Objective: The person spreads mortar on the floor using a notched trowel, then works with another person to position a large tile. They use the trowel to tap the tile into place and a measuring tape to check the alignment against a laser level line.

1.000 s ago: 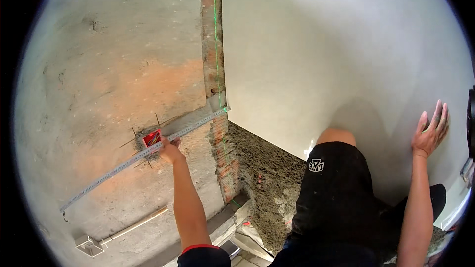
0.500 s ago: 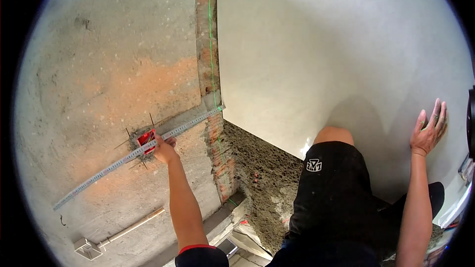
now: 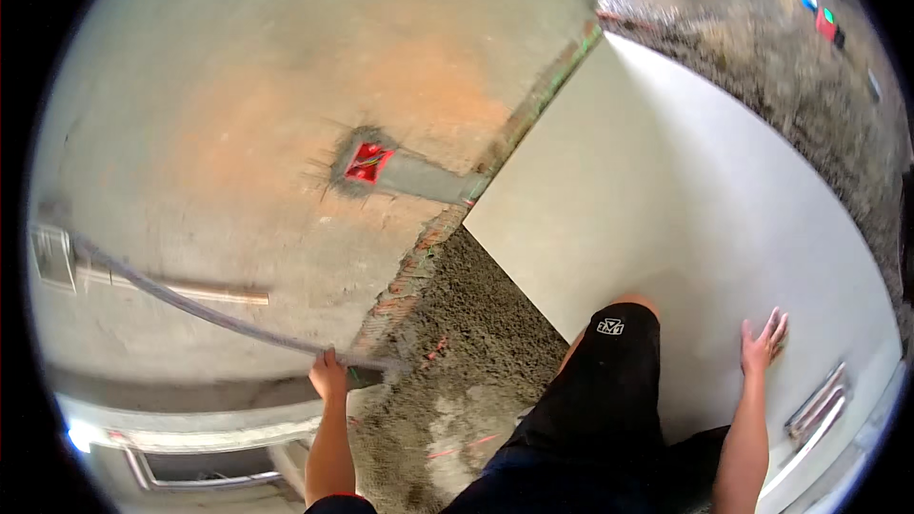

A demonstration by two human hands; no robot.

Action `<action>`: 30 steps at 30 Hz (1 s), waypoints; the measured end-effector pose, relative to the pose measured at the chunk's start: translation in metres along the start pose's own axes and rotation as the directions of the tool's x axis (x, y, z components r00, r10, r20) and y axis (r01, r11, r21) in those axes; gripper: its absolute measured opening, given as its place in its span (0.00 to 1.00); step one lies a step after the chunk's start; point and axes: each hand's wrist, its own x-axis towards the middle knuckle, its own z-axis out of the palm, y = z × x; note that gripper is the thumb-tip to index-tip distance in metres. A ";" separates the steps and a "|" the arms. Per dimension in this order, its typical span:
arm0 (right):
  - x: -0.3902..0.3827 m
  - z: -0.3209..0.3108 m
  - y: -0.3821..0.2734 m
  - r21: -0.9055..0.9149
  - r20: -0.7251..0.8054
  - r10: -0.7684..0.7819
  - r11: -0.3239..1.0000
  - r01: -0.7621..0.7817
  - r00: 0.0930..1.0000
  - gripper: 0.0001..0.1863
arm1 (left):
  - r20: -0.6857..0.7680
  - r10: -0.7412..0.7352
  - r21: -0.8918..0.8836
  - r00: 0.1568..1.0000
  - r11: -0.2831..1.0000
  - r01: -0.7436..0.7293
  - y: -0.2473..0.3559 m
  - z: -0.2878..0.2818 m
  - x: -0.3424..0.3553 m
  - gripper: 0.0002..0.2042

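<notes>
My left hand is closed around a long, thin metal ruler, near its right end. The ruler stretches left across the lower wall and is smeared by motion. To the right, my right hand rests with fingers spread on a large pale tile, holding nothing. My bent knee is over the same tile. Between my left hand and the tile's near edge lies a bed of rough grey mortar.
A red electrical box sits in the bare wall, beside a grey patched channel. Low on the wall runs a pale conduit. A red device with a green light stands far right. A metal-looking object lies near my right arm.
My left hand has taken the ruler down from beside the red box, toward the mortar bed. The view has turned, showing more floor at far right. My right hand stays on the tile.
</notes>
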 end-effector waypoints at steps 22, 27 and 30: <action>-0.150 0.051 0.331 0.754 0.532 0.420 0.160 -0.637 0.735 0.13 | 0.843 -0.358 -0.149 -0.401 0.560 -0.815 -0.436 0.055 -0.290 0.19; -0.169 0.009 0.259 0.693 0.442 0.387 0.425 -0.582 0.809 0.18 | 0.949 -0.254 0.121 -0.189 0.842 -0.525 -0.428 0.052 -0.316 0.17; -0.174 -0.004 0.258 0.633 0.529 0.391 0.410 -0.657 0.753 0.12 | 0.967 -0.237 0.179 -0.097 0.897 -0.403 -0.396 0.058 -0.306 0.16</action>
